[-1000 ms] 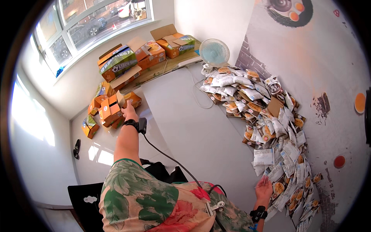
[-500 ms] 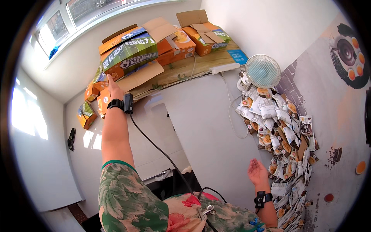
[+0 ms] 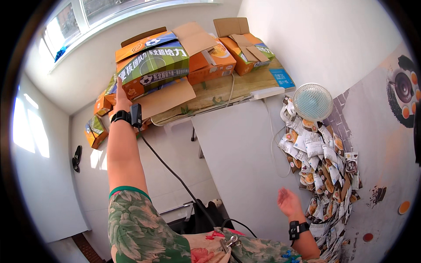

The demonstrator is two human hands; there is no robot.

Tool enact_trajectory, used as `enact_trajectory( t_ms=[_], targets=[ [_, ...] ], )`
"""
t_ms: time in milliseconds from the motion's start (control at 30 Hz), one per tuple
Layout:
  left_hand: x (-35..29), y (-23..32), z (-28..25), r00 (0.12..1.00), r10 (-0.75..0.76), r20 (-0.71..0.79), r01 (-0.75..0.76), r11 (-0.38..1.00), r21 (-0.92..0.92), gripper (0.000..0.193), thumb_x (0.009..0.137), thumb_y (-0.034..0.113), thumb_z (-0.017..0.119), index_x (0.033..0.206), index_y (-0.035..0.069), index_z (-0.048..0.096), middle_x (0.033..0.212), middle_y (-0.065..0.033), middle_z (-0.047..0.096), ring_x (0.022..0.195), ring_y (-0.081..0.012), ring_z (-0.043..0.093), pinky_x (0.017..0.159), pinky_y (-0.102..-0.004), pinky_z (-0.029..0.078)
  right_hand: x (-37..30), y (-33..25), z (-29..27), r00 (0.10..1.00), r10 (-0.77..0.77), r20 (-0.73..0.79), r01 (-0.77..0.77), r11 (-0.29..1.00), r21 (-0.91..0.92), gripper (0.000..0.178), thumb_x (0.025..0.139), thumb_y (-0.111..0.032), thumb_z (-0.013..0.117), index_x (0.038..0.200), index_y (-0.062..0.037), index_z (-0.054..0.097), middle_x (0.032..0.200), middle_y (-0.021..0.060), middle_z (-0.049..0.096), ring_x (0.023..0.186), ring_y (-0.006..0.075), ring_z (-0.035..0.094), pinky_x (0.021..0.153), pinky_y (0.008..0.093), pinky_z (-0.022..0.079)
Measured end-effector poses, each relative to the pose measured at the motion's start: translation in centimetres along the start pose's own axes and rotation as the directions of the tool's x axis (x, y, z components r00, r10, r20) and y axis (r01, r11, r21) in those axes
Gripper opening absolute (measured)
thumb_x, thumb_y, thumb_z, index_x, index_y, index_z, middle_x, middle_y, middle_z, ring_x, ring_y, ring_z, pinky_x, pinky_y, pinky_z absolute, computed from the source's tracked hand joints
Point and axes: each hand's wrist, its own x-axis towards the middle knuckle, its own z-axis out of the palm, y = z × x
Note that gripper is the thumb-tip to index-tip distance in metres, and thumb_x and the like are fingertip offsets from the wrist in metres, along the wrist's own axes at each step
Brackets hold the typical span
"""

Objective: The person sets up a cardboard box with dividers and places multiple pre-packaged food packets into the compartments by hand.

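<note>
My left arm stretches far forward, and my left hand [image 3: 122, 98] is at the near left corner of a large orange and green carton [image 3: 153, 65]. Its fingers are straight and point up along the carton's left end; they seem to touch it, though part is hidden. That carton sits on a wooden-topped table [image 3: 210, 94], flaps raised, one flap hanging toward me. My right hand [image 3: 289, 202] hovers low over the grey tabletop [image 3: 245, 149], palm up, fingers loosely apart, holding nothing. Beside it lies a long heap of white and brown food packets [image 3: 322, 153].
Two more orange cartons [image 3: 212, 65] stand right of the large one. A small fan with a round guard [image 3: 312, 102] and a white power strip [image 3: 267, 92] are at the far right. Smaller cartons [image 3: 95, 131] lie on the floor at left. A black cable [image 3: 171, 168] trails from my left wrist.
The view has shifted, so most things sit farther right and lower. My left fingers have moved higher along the carton's left end. My right hand stays low over the tabletop.
</note>
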Motion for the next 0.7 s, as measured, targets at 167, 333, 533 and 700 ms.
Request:
enact_trajectory(
  t_ms=[167, 333, 533, 700],
  targets=[
    [4.3, -1.0, -2.2, 0.972, 0.026, 0.235, 0.022, 0.980, -0.200, 0.062, 0.071, 0.059, 0.065, 0.113, 0.013, 0.056, 0.107, -0.0078, 0.061, 0.103, -0.0232, 0.053, 0.088, -0.0418, 0.041, 1.4, -0.1, -0.6, 1.000, 0.026, 0.000, -0.026, 0.999, -0.027, 0.023, 0.091, -0.020, 0.050, 0.105, -0.0017, 0.054, 0.102, 0.0096, 0.058, 0.085, 0.0171, 0.058, 0.074, 0.0310, 0.048],
    [2.1, -0.1, -1.9, 0.994, -0.078, 0.075, 0.081, 0.996, -0.038, 0.068, 0.067, 0.055, 0.070, 0.115, 0.010, 0.053, 0.114, -0.0076, 0.052, 0.095, -0.0267, 0.049, 0.079, -0.0355, 0.040, 2.2, 0.6, 0.1, 0.997, 0.056, 0.047, -0.056, 0.998, -0.006, 0.022, 0.091, -0.020, 0.050, 0.104, -0.0016, 0.054, 0.101, 0.0098, 0.059, 0.085, 0.0173, 0.058, 0.074, 0.0313, 0.048],
    [1.0, 0.2, -0.7, 0.997, 0.074, -0.018, -0.072, 0.996, 0.055, 0.055, 0.073, 0.042, 0.067, 0.112, 0.005, 0.051, 0.110, -0.0106, 0.050, 0.096, -0.0249, 0.049, 0.079, -0.0381, 0.039, 2.7, 0.4, 1.0, 0.992, 0.056, 0.109, -0.057, 0.998, 0.005, 0.021, 0.091, -0.019, 0.049, 0.102, -0.0027, 0.057, 0.100, 0.0096, 0.060, 0.085, 0.0180, 0.059, 0.073, 0.0314, 0.048],
    [3.4, 0.6, -0.3, 0.910, 0.335, -0.243, -0.249, 0.912, 0.324, 0.043, 0.073, 0.030, 0.066, 0.102, 0.000, 0.056, 0.082, -0.0093, 0.058, 0.075, -0.0238, 0.057, 0.068, -0.0346, 0.044, 2.0, 0.0, 0.7, 0.995, 0.045, 0.084, -0.045, 0.999, 0.000, 0.021, 0.091, -0.019, 0.049, 0.101, -0.0022, 0.057, 0.099, 0.0091, 0.060, 0.085, 0.0176, 0.059, 0.073, 0.0311, 0.047]
  ],
)
